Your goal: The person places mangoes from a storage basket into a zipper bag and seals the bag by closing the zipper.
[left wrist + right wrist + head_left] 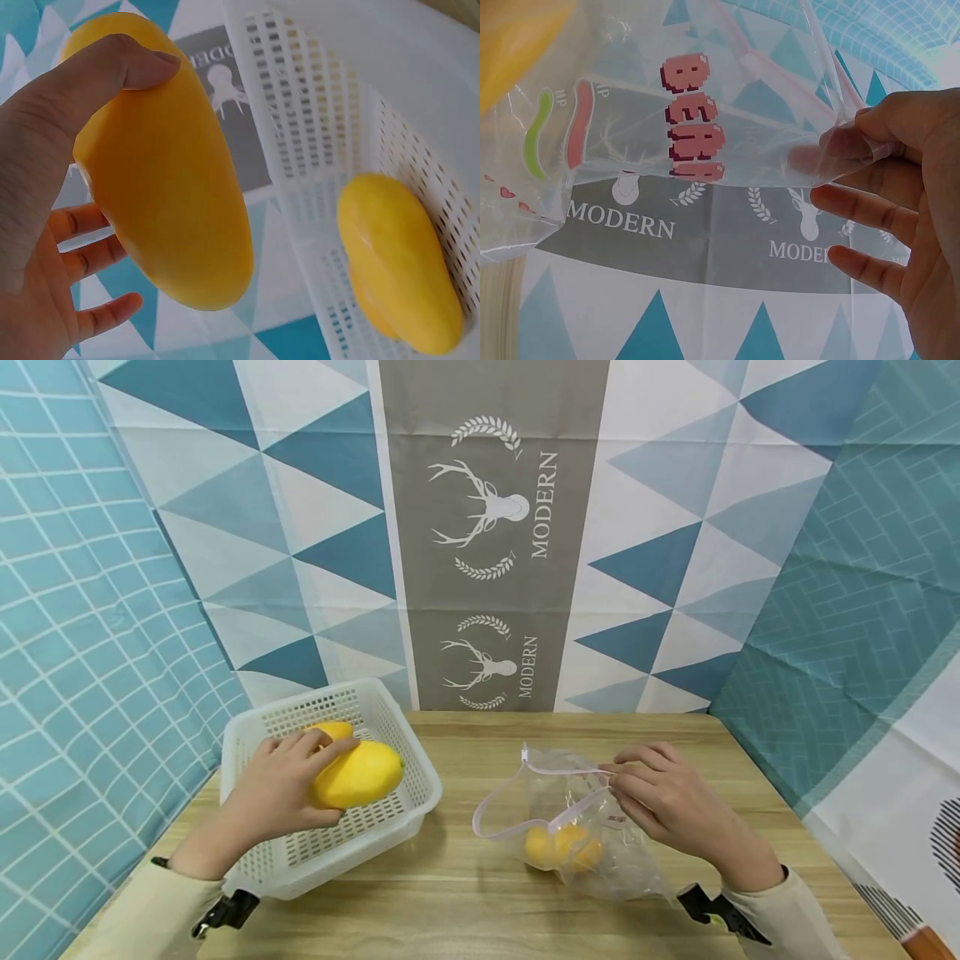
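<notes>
A yellow mango is held in my left hand, thumb on one side and fingers on the other, above the white basket. In the left wrist view another mango lies in the basket, with part of a further yellow fruit beneath it. My right hand pinches the edge of a clear zip bag between thumb and forefinger. The bag's mouth gapes toward the basket. Inside it, yellow-orange fruits show through the plastic; their kind is unclear. Red letters mark the bag in the right wrist view.
Basket and bag stand on a wood-grain table, with bare tabletop between them. A patterned cloth backdrop rises behind the table, and tiled-pattern sheets flank it. An orange-brown object shows at the lower right corner.
</notes>
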The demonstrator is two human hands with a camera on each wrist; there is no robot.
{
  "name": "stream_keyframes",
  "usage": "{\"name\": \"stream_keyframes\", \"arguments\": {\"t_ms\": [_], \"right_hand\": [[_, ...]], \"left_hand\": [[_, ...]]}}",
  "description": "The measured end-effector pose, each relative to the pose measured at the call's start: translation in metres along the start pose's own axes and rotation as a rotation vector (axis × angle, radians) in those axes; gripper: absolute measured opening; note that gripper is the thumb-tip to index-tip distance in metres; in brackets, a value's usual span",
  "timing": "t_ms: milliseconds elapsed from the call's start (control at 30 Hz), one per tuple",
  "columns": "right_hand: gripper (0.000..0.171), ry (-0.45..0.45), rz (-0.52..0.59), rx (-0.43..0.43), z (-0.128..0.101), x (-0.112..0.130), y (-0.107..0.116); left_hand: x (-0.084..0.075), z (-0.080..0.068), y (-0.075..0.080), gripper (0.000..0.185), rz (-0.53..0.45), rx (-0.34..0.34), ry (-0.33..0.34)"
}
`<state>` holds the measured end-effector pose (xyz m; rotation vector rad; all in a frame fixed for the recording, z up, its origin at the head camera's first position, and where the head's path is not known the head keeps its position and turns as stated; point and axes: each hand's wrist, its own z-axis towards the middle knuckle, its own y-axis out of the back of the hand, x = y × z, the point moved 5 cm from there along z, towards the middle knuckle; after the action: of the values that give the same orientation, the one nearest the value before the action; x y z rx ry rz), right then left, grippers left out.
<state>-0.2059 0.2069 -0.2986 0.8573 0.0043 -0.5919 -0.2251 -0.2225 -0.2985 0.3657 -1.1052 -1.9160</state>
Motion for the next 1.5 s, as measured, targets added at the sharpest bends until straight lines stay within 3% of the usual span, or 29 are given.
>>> {"name": "stream_keyframes", "arguments": {"t_ms": [400,1067,1500], "right_hand": [[0.041,0.02,-0.001,-0.013,0.001,0.001,-0.002],[0.04,0.04,0.008,-0.04,0.004,0.003,-0.003],[0.041,0.027,0.012,-0.021,0.005,0.003,-0.004]], "left_hand": [[-0.032,0.023,-0.006,0.083,-0.043,-0.021,-0.096],[-0.072,0.044,-0.02,0.082,-0.059,-0.095,-0.222],[-0.102,0.063,-0.031,0.082,-0.089,-0.046,-0.197]]}}
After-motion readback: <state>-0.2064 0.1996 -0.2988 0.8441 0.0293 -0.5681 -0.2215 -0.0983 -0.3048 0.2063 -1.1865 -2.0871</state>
